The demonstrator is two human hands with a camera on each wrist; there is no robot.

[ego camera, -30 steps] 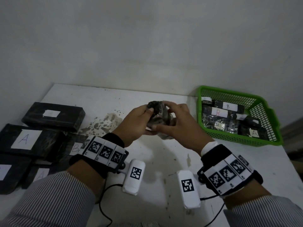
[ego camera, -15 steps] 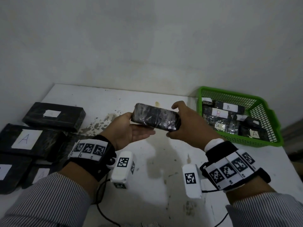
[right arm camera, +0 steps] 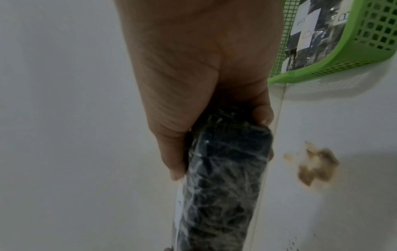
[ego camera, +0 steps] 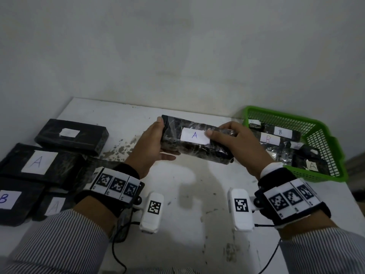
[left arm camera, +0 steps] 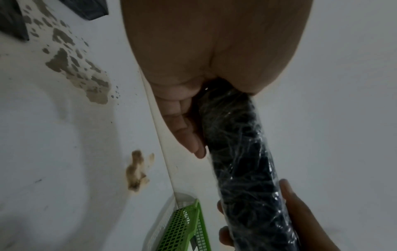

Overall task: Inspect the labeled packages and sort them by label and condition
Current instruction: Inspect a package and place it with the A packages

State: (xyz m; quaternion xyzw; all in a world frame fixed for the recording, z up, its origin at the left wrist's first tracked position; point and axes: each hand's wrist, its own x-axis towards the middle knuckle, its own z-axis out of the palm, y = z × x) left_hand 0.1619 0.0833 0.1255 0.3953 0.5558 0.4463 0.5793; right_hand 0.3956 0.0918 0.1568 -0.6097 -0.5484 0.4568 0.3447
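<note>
Both hands hold a black plastic-wrapped package [ego camera: 197, 149] above the middle of the white table, its white label marked A [ego camera: 194, 135] facing up. My left hand [ego camera: 156, 143] grips its left end, fingers under and thumb on top. My right hand [ego camera: 235, 143] grips the right end, thumb lying on the label's edge. The left wrist view shows the package [left arm camera: 242, 152] running away from my left hand [left arm camera: 193, 118]. In the right wrist view the package [right arm camera: 223, 178] sits in my right hand [right arm camera: 193, 101], its wrap creased.
A green basket [ego camera: 324, 139] at the right holds several wrapped packages labelled A and B. Several black packages lie at the table's left, among them one marked A [ego camera: 39, 163] and one marked B [ego camera: 7, 200]. Chipped paint patch [ego camera: 122, 147] near centre. Wall close behind.
The package has been turned over in both hands: from end-on, then a blank side, to the A label facing up. The hands have spread apart to its ends.
</note>
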